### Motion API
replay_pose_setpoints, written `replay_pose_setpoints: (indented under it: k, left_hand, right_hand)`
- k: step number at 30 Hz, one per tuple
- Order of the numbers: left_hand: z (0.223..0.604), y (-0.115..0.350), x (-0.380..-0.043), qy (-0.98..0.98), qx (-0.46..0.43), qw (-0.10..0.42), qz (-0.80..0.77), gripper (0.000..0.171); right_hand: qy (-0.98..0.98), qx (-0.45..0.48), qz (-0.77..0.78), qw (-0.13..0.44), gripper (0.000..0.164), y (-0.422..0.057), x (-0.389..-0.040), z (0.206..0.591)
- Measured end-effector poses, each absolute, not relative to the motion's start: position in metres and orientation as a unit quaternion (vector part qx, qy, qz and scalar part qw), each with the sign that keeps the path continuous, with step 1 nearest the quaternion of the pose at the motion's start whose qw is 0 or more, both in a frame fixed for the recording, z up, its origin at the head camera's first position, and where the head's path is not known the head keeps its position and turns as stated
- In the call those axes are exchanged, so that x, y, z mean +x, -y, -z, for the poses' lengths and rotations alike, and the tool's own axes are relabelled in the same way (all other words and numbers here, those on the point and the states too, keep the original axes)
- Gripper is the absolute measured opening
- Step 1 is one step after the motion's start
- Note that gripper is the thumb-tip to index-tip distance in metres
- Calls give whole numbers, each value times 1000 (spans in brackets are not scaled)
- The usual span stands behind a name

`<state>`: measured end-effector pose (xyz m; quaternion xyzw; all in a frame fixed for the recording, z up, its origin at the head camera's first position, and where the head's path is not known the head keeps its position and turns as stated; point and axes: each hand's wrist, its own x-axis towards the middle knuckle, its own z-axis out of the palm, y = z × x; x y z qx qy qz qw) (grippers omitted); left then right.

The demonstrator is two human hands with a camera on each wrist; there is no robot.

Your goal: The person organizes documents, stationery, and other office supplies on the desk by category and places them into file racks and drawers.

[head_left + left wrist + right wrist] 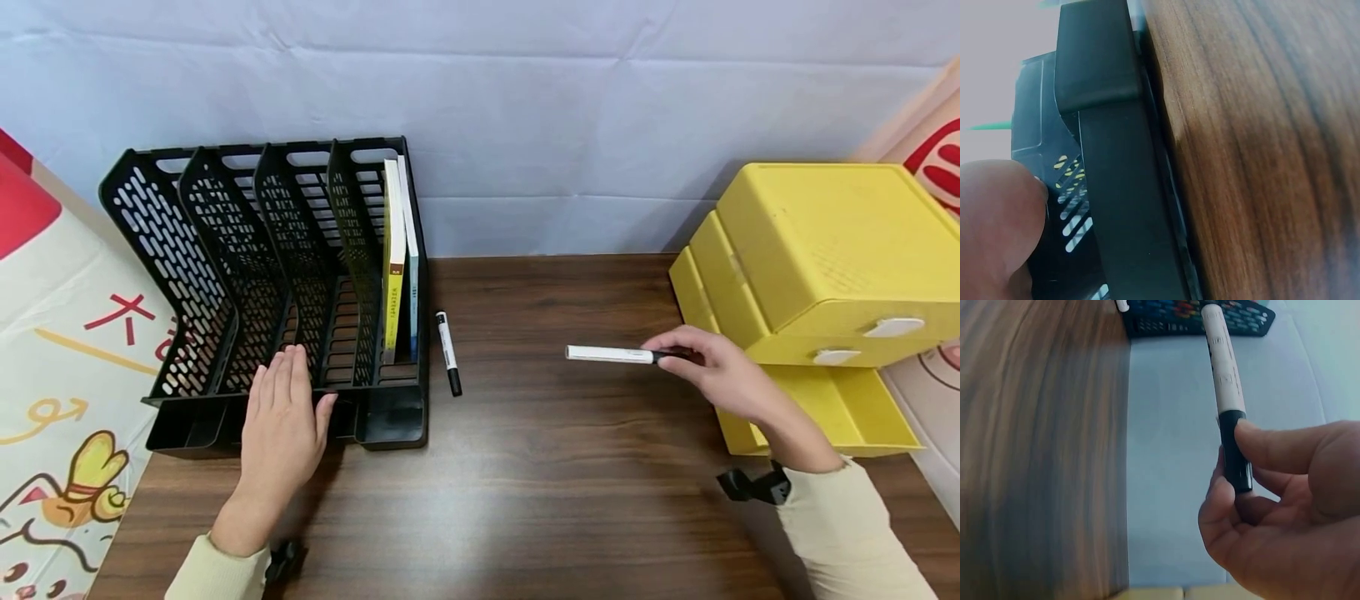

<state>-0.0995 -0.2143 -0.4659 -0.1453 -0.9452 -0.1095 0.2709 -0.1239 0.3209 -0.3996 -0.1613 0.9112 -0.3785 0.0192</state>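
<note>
My right hand pinches a white marker by its black cap, the white end pointing left, in front of the yellow drawer unit. In the right wrist view, thumb and fingers close round the black cap. My left hand rests with straight fingers on the front of the black file organizer; the left wrist view shows the thumb beside its front wall. A second white marker with a black cap lies on the table, just right of the organizer.
Two thin books, one with a yellow spine, stand in the organizer's rightmost slot. On the right, the yellow drawer unit has its bottom drawer pulled out. A brown wooden table lies between the two, with a pale cloth behind.
</note>
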Motion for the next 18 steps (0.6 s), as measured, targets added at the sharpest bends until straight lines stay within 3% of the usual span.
replay_pose_setpoints:
  k: [18]
  left_hand:
    - [467, 214, -102, 943, -144, 278, 109, 69]
  right_hand:
    - [-897, -216, 386, 4, 42, -424, -64, 396]
